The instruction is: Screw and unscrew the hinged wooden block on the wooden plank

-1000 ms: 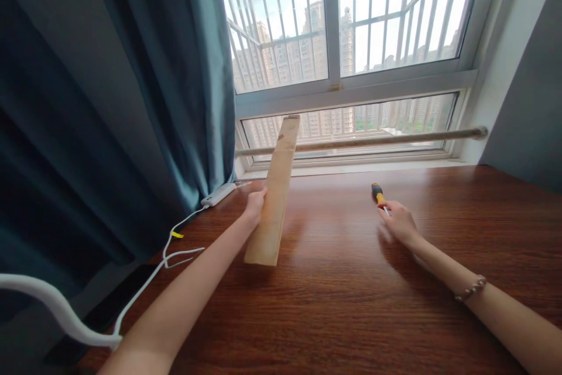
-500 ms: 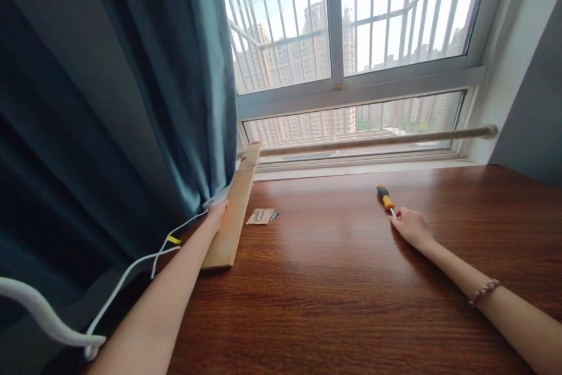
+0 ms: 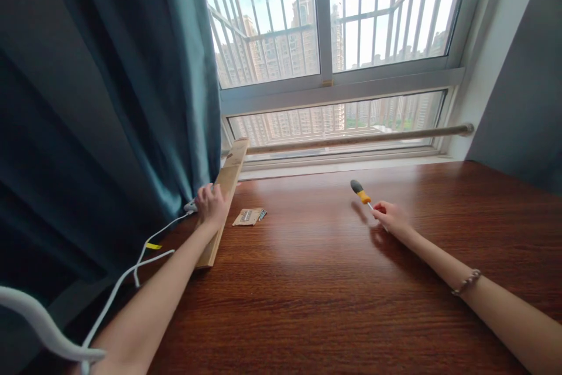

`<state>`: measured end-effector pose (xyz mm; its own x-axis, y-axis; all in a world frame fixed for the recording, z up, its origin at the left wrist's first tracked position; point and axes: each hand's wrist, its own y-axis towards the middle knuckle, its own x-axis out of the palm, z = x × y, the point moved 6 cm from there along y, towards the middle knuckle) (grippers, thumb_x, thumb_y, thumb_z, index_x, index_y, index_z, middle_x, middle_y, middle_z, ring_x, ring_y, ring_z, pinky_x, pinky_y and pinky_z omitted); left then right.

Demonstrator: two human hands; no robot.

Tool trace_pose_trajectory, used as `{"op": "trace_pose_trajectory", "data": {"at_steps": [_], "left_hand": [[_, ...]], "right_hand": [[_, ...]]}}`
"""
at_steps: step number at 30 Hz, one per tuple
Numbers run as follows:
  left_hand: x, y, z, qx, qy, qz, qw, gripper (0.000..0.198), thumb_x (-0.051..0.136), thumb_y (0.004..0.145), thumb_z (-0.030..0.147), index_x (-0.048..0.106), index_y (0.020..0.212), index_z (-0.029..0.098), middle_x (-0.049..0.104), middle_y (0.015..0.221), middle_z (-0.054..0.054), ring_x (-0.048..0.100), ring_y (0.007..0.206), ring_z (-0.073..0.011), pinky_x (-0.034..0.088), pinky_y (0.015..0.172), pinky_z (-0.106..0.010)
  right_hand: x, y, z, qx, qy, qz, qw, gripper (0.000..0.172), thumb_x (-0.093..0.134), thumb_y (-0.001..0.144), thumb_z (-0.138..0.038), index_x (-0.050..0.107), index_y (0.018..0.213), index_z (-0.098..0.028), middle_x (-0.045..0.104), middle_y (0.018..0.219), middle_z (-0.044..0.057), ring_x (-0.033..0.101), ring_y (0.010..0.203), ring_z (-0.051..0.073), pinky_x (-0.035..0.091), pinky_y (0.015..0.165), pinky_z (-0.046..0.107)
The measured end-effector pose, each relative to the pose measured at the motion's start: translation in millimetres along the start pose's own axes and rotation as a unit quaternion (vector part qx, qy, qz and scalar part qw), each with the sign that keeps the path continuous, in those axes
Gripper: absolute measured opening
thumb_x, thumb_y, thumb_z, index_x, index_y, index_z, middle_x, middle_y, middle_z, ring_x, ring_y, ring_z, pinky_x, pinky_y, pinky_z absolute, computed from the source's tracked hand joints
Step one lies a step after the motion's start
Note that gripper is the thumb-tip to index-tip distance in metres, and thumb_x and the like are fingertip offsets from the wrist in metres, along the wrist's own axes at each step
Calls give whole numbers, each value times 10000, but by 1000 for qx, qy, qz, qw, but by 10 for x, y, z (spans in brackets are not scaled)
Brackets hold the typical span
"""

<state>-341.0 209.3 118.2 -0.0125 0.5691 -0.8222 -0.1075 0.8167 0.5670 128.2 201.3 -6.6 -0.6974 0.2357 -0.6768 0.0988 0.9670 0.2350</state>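
Note:
My left hand (image 3: 211, 206) lies across the top of a long pale wooden board (image 3: 230, 175), its bent fingers reaching over the left edge; it grips the board, though the fingertips are partly hidden. The board's far end rests up by the window rail. In my right hand (image 3: 392, 219) is a screwdriver (image 3: 362, 194), pinched by its metal shaft. Its black and yellow handle points away from me, raised a little above the brown table (image 3: 307, 287). Between the hands lie a small brown packet (image 3: 247, 217) and several screws (image 3: 262, 214) beside it.
A blue curtain (image 3: 175, 88) hangs along the left, next to the board. White cables (image 3: 115, 293) run along the table's left side, one with a yellow tag (image 3: 153, 246). Behind the table are a window and a horizontal rail (image 3: 351, 140).
My left hand has shifted from the board's left edge onto its top. My right hand has lifted the screwdriver off the table. The whole view has swung slightly right.

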Motion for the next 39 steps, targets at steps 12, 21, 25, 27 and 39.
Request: {"op": "trace_pose_trajectory", "data": {"at_steps": [12, 21, 25, 27, 39], "left_hand": [[-128, -1464, 1943, 530, -68, -36, 845, 296, 367, 899, 319, 592, 1020, 169, 648, 944, -111, 562, 937, -229, 378, 825, -368], [303, -816, 1256, 210, 43, -143, 966, 423, 396, 827, 494, 664, 779, 172, 664, 767, -133, 601, 751, -249, 395, 664, -337], [471, -485, 926, 68, 101, -222, 967, 434, 463, 746, 497, 697, 861, 150, 681, 857, -168, 626, 812, -307, 424, 671, -354], [552, -376, 831, 35, 99, -253, 962, 440, 500, 706, 485, 694, 906, 145, 681, 901, -178, 629, 842, -319, 438, 676, -352], [898, -175, 642, -2, 76, -327, 942, 439, 590, 605, 472, 694, 880, 146, 672, 962, -201, 625, 885, -347, 467, 671, -357]], "right_hand": [[536, -1018, -1131, 53, 409, -388, 824, 296, 709, 633, -391, 554, 678, -143, 446, 460, -65, 335, 392, 41, 185, 392, 194], [579, -627, -649, 132, 435, -237, 859, 501, 624, 628, -629, 568, 717, -139, 500, 503, -38, 354, 381, 36, 240, 382, 188], [695, -611, -588, 114, 376, -240, 888, 465, 615, 648, -606, 565, 682, -145, 500, 467, -43, 376, 352, 44, 259, 353, 184], [717, -625, -600, 107, 368, -245, 890, 434, 615, 668, -578, 569, 679, -147, 512, 468, -41, 389, 350, 49, 273, 346, 184], [784, -620, -582, 73, 351, -245, 901, 403, 562, 714, -553, 559, 690, -151, 511, 465, -46, 404, 344, 54, 295, 327, 177]]}}
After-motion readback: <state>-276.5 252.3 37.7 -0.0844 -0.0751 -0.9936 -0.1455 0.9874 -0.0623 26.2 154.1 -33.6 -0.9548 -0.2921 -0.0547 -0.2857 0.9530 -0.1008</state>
